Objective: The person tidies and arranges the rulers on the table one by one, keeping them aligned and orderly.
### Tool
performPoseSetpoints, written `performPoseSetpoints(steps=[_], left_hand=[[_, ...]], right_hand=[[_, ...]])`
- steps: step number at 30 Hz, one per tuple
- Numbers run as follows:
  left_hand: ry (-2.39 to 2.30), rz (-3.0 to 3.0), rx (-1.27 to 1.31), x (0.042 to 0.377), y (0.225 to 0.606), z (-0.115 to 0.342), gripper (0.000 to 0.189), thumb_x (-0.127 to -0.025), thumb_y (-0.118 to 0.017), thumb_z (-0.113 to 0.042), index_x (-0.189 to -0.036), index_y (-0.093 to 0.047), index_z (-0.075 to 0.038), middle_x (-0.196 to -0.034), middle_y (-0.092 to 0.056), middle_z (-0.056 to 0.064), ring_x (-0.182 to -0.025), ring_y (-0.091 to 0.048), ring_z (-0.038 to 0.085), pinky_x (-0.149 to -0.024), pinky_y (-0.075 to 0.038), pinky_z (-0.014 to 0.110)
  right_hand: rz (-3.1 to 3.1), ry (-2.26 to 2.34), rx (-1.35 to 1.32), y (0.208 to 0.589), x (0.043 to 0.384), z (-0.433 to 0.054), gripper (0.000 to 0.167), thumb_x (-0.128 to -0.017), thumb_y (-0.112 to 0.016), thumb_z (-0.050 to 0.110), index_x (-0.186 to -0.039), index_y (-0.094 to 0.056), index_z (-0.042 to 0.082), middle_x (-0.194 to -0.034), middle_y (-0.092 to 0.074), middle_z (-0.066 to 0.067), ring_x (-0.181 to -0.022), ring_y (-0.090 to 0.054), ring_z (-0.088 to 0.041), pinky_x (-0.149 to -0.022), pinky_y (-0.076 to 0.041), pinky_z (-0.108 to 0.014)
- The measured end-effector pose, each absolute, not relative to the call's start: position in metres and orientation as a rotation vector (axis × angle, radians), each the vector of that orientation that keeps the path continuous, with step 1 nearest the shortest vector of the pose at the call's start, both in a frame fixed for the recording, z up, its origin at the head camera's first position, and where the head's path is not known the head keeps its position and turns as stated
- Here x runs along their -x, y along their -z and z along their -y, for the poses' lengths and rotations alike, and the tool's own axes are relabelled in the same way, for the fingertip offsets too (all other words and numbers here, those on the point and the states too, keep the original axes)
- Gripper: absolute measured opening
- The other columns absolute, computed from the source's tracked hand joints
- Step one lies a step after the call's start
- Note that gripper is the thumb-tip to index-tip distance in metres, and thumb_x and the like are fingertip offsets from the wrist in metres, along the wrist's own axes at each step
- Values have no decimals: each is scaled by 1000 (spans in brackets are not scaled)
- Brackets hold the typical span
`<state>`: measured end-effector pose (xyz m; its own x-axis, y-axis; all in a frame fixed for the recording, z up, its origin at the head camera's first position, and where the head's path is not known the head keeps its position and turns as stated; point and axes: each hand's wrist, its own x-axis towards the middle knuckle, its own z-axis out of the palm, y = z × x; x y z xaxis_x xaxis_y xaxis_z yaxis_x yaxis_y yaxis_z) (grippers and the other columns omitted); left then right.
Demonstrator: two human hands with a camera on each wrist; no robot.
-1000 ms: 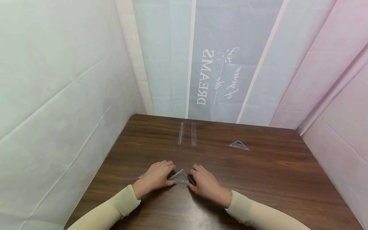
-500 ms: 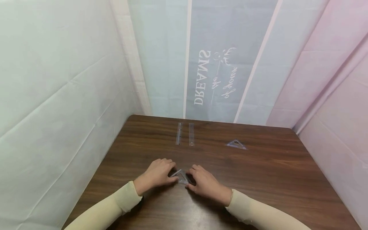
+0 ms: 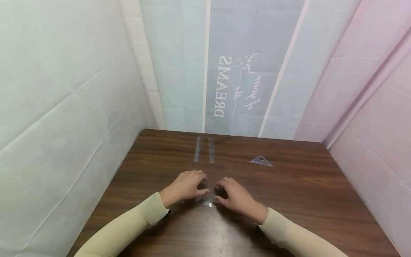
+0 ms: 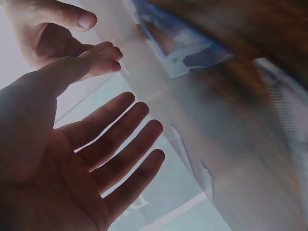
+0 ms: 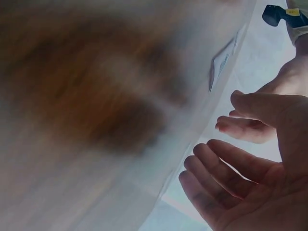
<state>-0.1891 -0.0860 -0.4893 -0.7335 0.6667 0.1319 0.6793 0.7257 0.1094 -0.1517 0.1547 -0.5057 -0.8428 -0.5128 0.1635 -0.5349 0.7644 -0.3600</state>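
Transparent plastic set square (image 3: 208,204) lies on the near part of the dark brown wood-grain counter (image 3: 305,189), between the hands and slightly to their near side; it is faint in the head view, where a bright glint marks its near edge.

At the far left, a pale greenish-white cloth (image 3: 64,89) rises along the counter. Next comes a cream-coloured left sleeve (image 3: 125,232); the right wrist view shows a dark device with a yellow label (image 5: 274,16) at its cuff. The left hand (image 3: 186,185) is over the counter, its fingers extended and parted, gripping nothing. The left wrist view also shows a bluish see-through triangle (image 4: 192,50) and a see-through piece with fine tick marks (image 4: 284,101); which pieces these are, I cannot tell.

On the far part lie a narrow clear plastic left ruler (image 3: 197,150) and, just beside it, a similar right ruler (image 3: 211,150). Behind them hangs a blue-grey striped cloth (image 3: 183,71) with white lettering (image 3: 222,85), including "DREAMS". To the right of the left hand, across a gap, is the right hand (image 3: 237,196), its thumb and fingers apart, holding nothing; whether a fingertip touches the plastic cannot be told. Its cream-coloured right sleeve (image 3: 289,228) reaches toward the near edge. Farther right and far, a clear triangle with blue markings (image 3: 264,163) lies flat. At the far right stands a pinkish-white cloth (image 3: 375,125).
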Motion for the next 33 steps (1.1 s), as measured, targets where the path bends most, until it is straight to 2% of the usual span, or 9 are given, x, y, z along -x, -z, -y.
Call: performPoseSetpoints(steps=[3, 8, 10, 13, 16, 24, 33], left_hand=[[258, 2861, 1120, 196, 486, 76, 47, -100, -74, -54, -127, -74, -16, -119, -73, 0, -103, -72, 18, -84, -61, 36], [306, 2889, 1124, 206, 481, 59, 48, -101, -73, -53, -131, -73, -16, -127, -72, 0, -110, -72, 19, -88, -61, 37], [308, 2895, 1135, 210, 479, 52, 50, -101, -72, -54, -133, -72, -16, -130, -71, 1, -113, -71, 19, -90, -60, 37], [303, 2889, 1160, 216, 475, 41, 52, -102, -71, -55, -136, -71, -16, -135, -70, 1, -118, -71, 19, -92, -60, 37], [311, 2880, 1178, 224, 471, 30, 53, -102, -70, -56, -137, -71, -16, -135, -70, 0, -117, -71, 19, -90, -60, 36], [398, 2886, 1188, 245, 466, 4, 53, -102, -70, -54, -139, -69, -15, -134, -70, 1, -118, -70, 19, -92, -59, 37], [416, 2981, 1133, 265, 469, -23, 57, -102, -70, -57, -141, -68, -16, -135, -68, 0, -121, -67, 17, -95, -58, 37]], right_hand=[[2915, -626, -814, 505, 155, -165, 46, -94, -87, 27, -129, -72, 2, -118, -69, -7, -113, -67, -26, -97, -57, -48], [2940, -610, -730, 501, 161, -181, 50, -94, -86, 32, -133, -71, 3, -126, -70, -10, -131, -62, -36, -107, -53, -54], [2954, -607, -695, 500, 163, -189, 52, -95, -86, 33, -135, -70, 3, -128, -69, -10, -130, -63, -36, -105, -53, -54], [2958, -613, -646, 499, 167, -201, 53, -95, -85, 34, -135, -70, 3, -126, -69, -10, -119, -66, -30, -97, -57, -51], [2951, -622, -611, 498, 171, -214, 53, -96, -85, 33, -136, -69, 2, -125, -68, -11, -116, -66, -30, -95, -57, -51], [2935, -618, -546, 503, 183, -246, 55, -97, -83, 34, -138, -67, 1, -132, -67, -16, -123, -64, -36, -96, -56, -56], [2933, -630, -469, 501, 198, -276, 58, -97, -83, 34, -140, -66, -1, -145, -61, -26, -137, -55, -47, -106, -49, -66]])
